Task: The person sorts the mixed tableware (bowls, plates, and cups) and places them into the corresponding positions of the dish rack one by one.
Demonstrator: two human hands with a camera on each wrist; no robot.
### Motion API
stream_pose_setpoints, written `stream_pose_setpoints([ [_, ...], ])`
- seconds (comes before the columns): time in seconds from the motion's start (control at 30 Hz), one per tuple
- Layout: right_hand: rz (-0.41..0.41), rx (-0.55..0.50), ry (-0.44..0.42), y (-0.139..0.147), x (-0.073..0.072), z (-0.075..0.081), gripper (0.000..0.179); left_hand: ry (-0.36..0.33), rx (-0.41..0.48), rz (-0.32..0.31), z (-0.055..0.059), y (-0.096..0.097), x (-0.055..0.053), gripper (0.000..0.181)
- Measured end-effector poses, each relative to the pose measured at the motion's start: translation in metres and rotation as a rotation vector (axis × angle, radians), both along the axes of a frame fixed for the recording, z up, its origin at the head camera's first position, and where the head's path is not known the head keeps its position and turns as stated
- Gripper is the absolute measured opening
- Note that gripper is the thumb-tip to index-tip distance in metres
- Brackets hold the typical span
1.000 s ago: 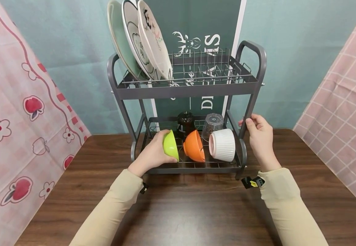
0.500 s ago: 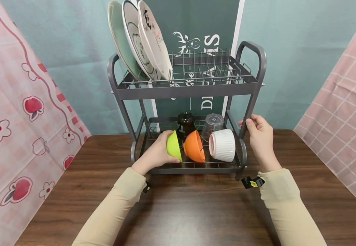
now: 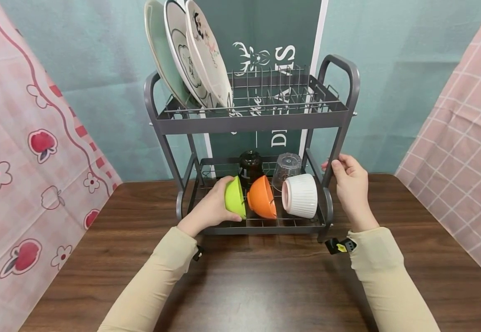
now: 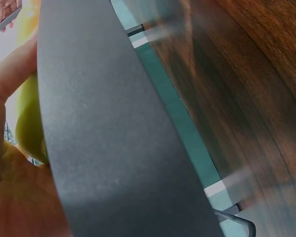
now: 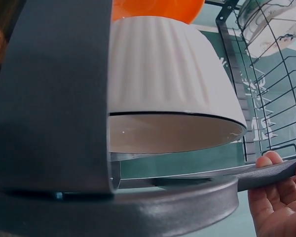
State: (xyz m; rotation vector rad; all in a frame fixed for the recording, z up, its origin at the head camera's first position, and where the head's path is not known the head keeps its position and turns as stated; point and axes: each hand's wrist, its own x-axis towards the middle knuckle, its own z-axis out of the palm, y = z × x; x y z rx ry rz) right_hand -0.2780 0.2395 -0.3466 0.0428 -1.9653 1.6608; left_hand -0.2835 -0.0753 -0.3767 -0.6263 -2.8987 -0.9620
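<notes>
On the lower tier of a grey two-tier dish rack [image 3: 252,123], my left hand [image 3: 209,207] grips a lime-green bowl [image 3: 234,199] from its base side, thumb low at the front. The bowl is tipped on its side, close to an orange bowl [image 3: 260,197] on its right. A white ribbed bowl [image 3: 303,196] lies tilted further right. My right hand [image 3: 353,186] holds the rack's right front post, fingers curled around it in the right wrist view. The rack's front rail hides part of the green bowl [image 4: 30,118] in the left wrist view.
Behind the bowls stand a dark cup [image 3: 250,167] and an upside-down clear glass [image 3: 287,168]. Several plates [image 3: 209,55] lean upright at the upper tier's left. The rack stands on a brown wooden table [image 3: 261,281], with a teal curtain [image 3: 389,92] behind it.
My left hand has shifted slightly right with the green bowl, bringing it closer to the orange one. The right hand keeps its hold on the post.
</notes>
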Motion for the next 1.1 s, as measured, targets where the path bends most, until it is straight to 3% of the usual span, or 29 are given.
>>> stream_pose_setpoints([
  [0.23, 0.01, -0.065, 0.028, 0.0, -0.001, 0.002, 0.02, -0.016, 0.012, -0.015, -0.001, 0.0, -0.001, 0.106],
  [0.73, -0.041, 0.0, -0.018, 0.002, -0.002, 0.001, 0.029, -0.066, 0.003, -0.05, -0.005, 0.002, -0.01, 0.106],
  [0.93, -0.041, -0.005, -0.003, -0.001, -0.005, 0.001, 0.029, -0.087, 0.037, -0.08, -0.004, -0.001, -0.011, 0.103],
  [1.1, -0.038, -0.009, -0.012, -0.001, -0.005, -0.001, 0.027, -0.126, 0.055, -0.069, -0.004, -0.006, -0.008, 0.11],
])
